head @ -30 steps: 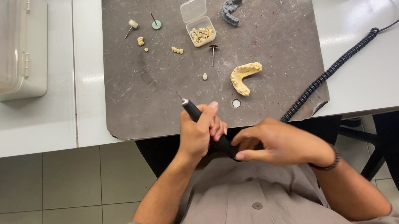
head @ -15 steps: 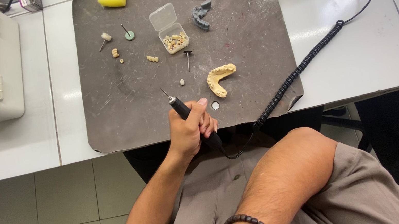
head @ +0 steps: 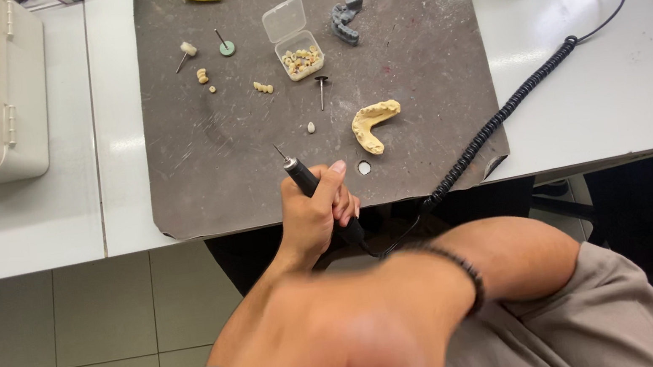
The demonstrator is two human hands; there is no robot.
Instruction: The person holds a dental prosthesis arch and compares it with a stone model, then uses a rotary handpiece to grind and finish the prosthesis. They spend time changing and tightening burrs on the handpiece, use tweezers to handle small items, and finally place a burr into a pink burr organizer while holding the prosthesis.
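Fingers of the left hand (head: 316,215) are wrapping tight around a black handpiece (head: 317,191), its tip pointing up over the near edge of the dark mat (head: 195,155). The right hand (head: 317,355) is blurring close to the camera; its grip I cannot tell. A yellow dental cast (head: 373,124) is lying on the mat just beyond the handpiece.

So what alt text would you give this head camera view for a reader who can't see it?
A person's left hand grips a black rotary handpiece at the edge of a dark mat, while the right hand is a blur close to the camera. On the mat lie a yellow dental cast and a small open box.
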